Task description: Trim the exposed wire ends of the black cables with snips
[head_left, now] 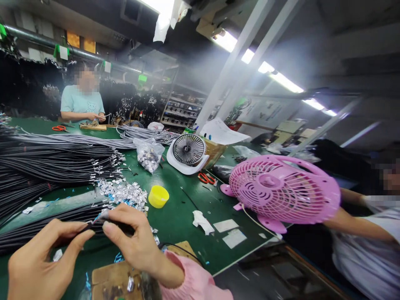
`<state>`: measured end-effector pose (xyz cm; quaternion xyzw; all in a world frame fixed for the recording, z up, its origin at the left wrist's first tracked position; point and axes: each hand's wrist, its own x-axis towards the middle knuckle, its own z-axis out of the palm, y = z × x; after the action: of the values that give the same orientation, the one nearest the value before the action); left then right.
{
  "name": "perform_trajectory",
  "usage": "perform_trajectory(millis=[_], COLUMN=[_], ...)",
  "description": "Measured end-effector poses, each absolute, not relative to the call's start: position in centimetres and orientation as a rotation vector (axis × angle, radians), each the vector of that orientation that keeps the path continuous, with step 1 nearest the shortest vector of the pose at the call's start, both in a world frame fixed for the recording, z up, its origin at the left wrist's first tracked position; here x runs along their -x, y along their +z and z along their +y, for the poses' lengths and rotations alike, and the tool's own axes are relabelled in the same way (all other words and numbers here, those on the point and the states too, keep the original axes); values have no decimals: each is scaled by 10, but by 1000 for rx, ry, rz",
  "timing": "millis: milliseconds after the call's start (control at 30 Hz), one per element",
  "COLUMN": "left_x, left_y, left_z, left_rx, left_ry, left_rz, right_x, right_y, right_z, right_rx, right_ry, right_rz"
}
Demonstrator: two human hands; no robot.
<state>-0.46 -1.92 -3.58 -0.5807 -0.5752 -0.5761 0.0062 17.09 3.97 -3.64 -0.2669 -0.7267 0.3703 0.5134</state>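
Low at the left, my left hand [46, 256] pinches a thin black cable [90, 223] between thumb and forefinger. My right hand [134, 239], in a pink sleeve [190, 279], closes thumb and forefinger on the cable's end, where thin coloured wires show. The fingers hide part of that end. Just behind the hands lies a bundle of black cables [62, 223]. A heap of crumpled silver foil scraps [125, 192] rests beyond my right hand. Below it on the bench is a wooden block [109, 281] with a foil scrap on it.
On the green bench [178, 221] stand a yellow cup [158, 196], a white fan [187, 152] and a large pink fan [281, 189]. Orange-handled scissors [206, 178] lie between the fans. Grey cables [78, 141] stretch behind. One person [83, 102] sits opposite, another [365, 233] at right.
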Motion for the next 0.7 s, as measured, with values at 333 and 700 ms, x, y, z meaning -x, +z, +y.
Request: perform_trajectory(millis=[333, 700], left_x=[19, 6], left_y=[-19, -30], left_z=[-14, -18], left_rx=[2385, 2116], left_ry=[-1861, -1772], left_rz=[-2190, -1712], right_x=[-172, -168], right_y=[-31, -21], right_z=[33, 33], right_rx=[680, 716], right_ry=[729, 744], right_rz=[-1828, -1895])
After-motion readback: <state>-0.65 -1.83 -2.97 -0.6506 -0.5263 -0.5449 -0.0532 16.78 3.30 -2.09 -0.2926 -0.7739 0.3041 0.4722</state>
